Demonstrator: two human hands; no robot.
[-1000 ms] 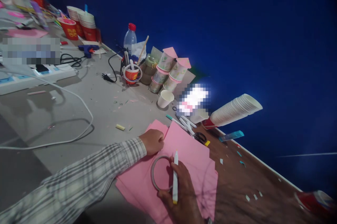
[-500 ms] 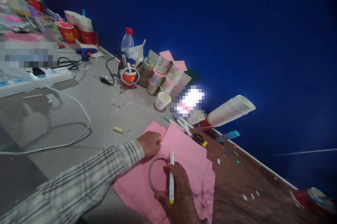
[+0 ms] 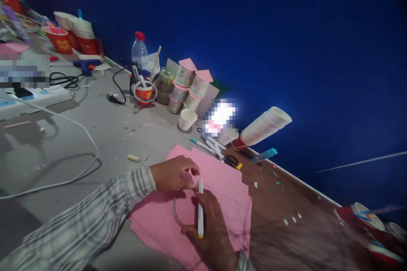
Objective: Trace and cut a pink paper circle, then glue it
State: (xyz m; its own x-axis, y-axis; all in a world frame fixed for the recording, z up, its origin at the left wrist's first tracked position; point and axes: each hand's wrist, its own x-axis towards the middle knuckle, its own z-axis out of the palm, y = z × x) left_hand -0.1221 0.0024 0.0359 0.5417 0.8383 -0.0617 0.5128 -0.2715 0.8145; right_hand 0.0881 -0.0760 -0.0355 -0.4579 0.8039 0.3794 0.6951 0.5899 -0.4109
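Note:
My right hand [image 3: 211, 224] is wrapped round a white marker [image 3: 200, 211] with a yellow end, held upright. The same hand's thumb and fingers are at the right side of a thin grey ring [image 3: 175, 208], which lies over the pink paper [image 3: 219, 186]. My left hand [image 3: 174, 172] is just above and left of the marker's tip, over the paper. Its fingers are loosely curled, with a gap between them and the thumb, and nothing shows in them. Under both hands the pink sheets lie in an uneven stack.
Behind the paper are several loose markers [image 3: 213, 148], black scissors [image 3: 231, 160] and a small white cup [image 3: 187, 119]. Decorated cups with pink roofs [image 3: 187, 76] stand near the wall. A stack of white cups [image 3: 265, 127] leans right. A white cable [image 3: 92, 148] curves at left.
My left hand has opened from a fist and moved toward the marker's tip. My right hand still holds the marker beside the ring. The view has shifted to the right.

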